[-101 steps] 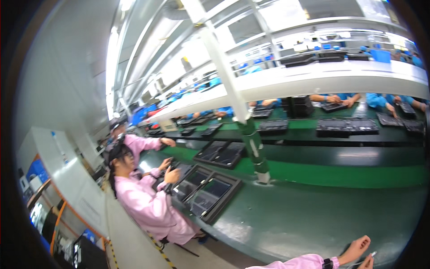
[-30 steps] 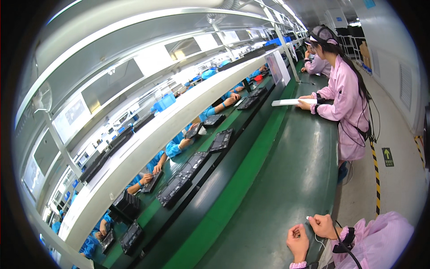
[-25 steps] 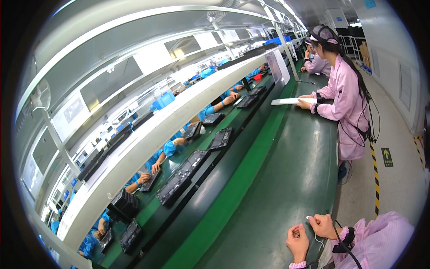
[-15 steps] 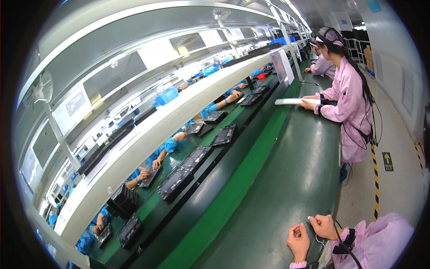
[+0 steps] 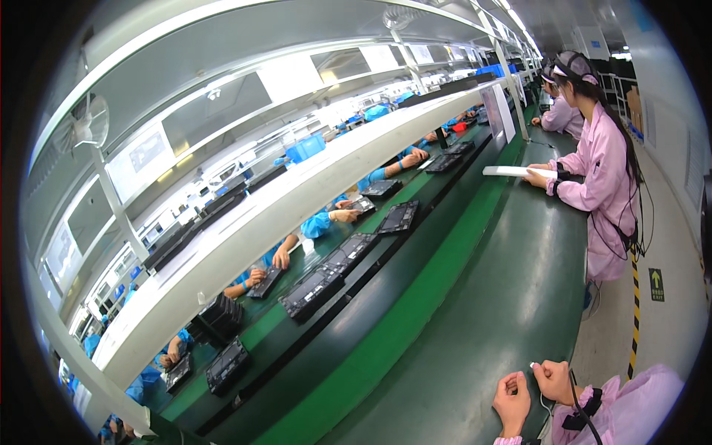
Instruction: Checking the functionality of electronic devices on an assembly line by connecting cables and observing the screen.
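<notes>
Lower right, the right hand [image 5: 553, 381] pinches a thin white cable [image 5: 532, 365], pale tip protruding; the left hand [image 5: 512, 403] curls loosely beside it, any contents hidden. Past the glossy dark-green bench [image 5: 475, 319] lie black devices [image 5: 311, 291], centre, then a white shelf [image 5: 297, 211] and bright panels [image 5: 289, 80], upper left.

My right hand [image 5: 554, 382] pinches the white tip [image 5: 532, 365] of a thin cable [image 5: 545, 405], and my left hand [image 5: 512, 398] curls just beside it, near the green table's [image 5: 482, 304] edge. Ahead, a person in pink [image 5: 607, 174] holds a flat white thing [image 5: 508, 171]; to my left, black panels [image 5: 311, 291] lie in a row
</notes>
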`<state>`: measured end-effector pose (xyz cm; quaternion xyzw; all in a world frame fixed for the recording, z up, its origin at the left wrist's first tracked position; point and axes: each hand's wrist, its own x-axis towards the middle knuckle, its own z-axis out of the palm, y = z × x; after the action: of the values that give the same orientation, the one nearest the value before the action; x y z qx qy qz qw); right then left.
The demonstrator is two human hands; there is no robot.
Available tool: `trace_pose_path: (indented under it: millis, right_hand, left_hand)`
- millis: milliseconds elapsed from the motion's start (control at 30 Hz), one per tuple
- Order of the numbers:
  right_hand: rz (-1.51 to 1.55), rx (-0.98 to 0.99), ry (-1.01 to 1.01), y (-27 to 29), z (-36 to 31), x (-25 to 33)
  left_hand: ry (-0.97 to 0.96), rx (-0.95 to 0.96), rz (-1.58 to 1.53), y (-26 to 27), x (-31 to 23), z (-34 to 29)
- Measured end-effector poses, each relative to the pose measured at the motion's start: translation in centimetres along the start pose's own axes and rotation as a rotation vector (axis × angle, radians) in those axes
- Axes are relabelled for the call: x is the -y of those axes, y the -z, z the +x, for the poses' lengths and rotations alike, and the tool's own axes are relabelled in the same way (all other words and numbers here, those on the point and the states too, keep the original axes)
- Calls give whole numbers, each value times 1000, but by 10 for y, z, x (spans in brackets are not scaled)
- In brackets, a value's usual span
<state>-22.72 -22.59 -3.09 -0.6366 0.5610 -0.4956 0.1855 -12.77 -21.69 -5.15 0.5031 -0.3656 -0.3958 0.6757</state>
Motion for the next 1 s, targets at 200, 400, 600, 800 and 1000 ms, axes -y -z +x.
trace_pose_path:
  millis: [200, 400, 600, 800, 1000]
  right_hand:
    - [21, -6, -17, 1, -2, -2]
    - [10, 21, 8, 0, 3, -10]
    - [48, -10, -7, 2, 3, 1]
    - [11, 15, 11, 4, 2, -1]
    - [-64, -34, 74, 7, -1, 0]
  left_hand:
    - [22, 29, 94, 0, -9, -3]
    - [21, 19, 18, 0, 0, 1]
    - [8, 7, 28, 2, 7, 6]
    - [6, 12, 39, 3, -4, 2]
    - [20, 29, 23, 1, -2, 0]
